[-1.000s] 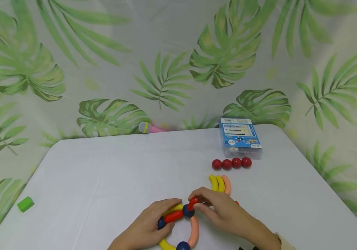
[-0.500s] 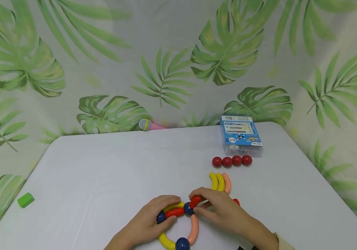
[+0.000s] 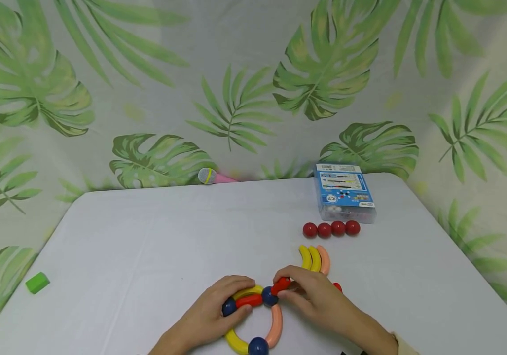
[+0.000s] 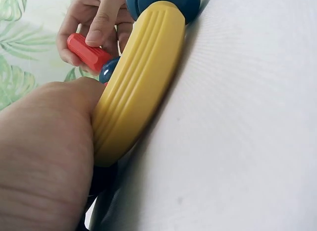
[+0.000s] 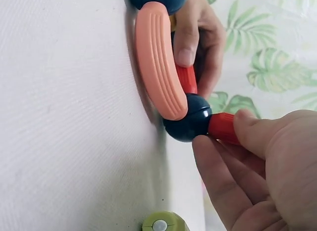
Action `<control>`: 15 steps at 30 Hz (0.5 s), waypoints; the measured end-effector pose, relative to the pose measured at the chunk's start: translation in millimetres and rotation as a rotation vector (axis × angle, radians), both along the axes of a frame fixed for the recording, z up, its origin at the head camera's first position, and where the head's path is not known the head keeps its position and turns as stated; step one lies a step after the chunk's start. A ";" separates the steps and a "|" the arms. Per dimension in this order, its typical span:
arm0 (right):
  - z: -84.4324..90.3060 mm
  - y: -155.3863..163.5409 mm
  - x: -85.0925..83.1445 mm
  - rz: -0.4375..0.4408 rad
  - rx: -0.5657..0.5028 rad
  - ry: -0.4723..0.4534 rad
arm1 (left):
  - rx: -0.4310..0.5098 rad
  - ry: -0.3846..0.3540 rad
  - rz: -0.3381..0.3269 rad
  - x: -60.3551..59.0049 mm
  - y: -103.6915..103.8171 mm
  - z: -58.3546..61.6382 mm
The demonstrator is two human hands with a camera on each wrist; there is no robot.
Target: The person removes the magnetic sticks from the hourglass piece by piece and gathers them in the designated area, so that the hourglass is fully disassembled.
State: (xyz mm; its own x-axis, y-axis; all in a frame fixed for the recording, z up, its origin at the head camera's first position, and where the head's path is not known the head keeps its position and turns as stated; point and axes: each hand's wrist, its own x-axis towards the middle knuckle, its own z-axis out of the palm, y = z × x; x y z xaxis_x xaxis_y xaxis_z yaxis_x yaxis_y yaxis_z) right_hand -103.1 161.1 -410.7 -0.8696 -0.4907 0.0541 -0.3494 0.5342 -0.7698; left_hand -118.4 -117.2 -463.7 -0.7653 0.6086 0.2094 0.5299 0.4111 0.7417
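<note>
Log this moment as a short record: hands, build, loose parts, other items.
Left hand: grips the ring
Right hand: pinches a red rod, its end at a blue ball
Ring: yellow and pink curved rods with blue balls
Loose parts: row of four dark red balls; three curved rods
Other items: box, microphone, green block

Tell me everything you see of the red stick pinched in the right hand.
The red stick is short and straight, glossy like plastic, with lengthwise grooves and facets. The right hand pinches it, hiding part of its surface. In the right wrist view, its lower end meets the navy ball; whether it is firmly fastened I can't tell. It slants up from there, its other end held clear of the white table.
</note>
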 end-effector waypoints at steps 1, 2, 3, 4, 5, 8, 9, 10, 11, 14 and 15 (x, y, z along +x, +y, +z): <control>0.0 0.3 0.3 -0.001 -0.008 -0.013 | 0.000 -0.003 0.001 0.2 0.0 0.0; 0.1 0.7 0.7 -0.003 -0.019 -0.027 | -0.003 -0.005 0.003 0.5 -0.1 -0.1; 0.1 1.0 1.1 -0.002 -0.033 -0.040 | -0.004 -0.009 0.005 0.6 0.0 0.1; 0.2 1.5 1.4 -0.001 -0.047 -0.056 | -0.005 -0.011 0.007 0.8 0.0 0.3; 0.2 1.9 1.7 -0.002 -0.058 -0.067 | -0.007 -0.013 0.009 0.9 0.0 0.5; -0.5 2.8 2.6 -0.005 -0.088 -0.089 | -0.015 -0.010 0.014 0.9 0.1 1.3; -1.0 3.0 2.7 -0.004 -0.094 -0.088 | -0.017 -0.009 0.015 0.8 0.0 1.4; -1.6 3.1 3.0 -0.005 -0.096 -0.089 | -0.020 -0.007 0.016 0.8 -0.1 1.3; -2.1 3.1 3.3 -0.006 -0.096 -0.086 | -0.022 -0.007 0.015 0.8 -0.2 1.2; -2.4 3.1 4.0 -0.006 -0.090 -0.076 | -0.022 -0.006 0.014 0.7 -0.3 0.8; -2.0 3.3 4.3 -0.010 -0.085 -0.073 | -0.022 -0.005 0.014 0.6 -0.3 0.6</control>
State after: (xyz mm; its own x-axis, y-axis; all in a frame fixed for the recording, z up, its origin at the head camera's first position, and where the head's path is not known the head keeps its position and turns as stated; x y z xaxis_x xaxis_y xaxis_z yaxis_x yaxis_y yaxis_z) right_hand -98.8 164.4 -412.7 -0.8775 -0.4785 0.0311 -0.2855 0.4691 -0.8357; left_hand -117.8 -117.5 -463.1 -0.7746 0.6025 0.1924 0.5205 0.4343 0.7352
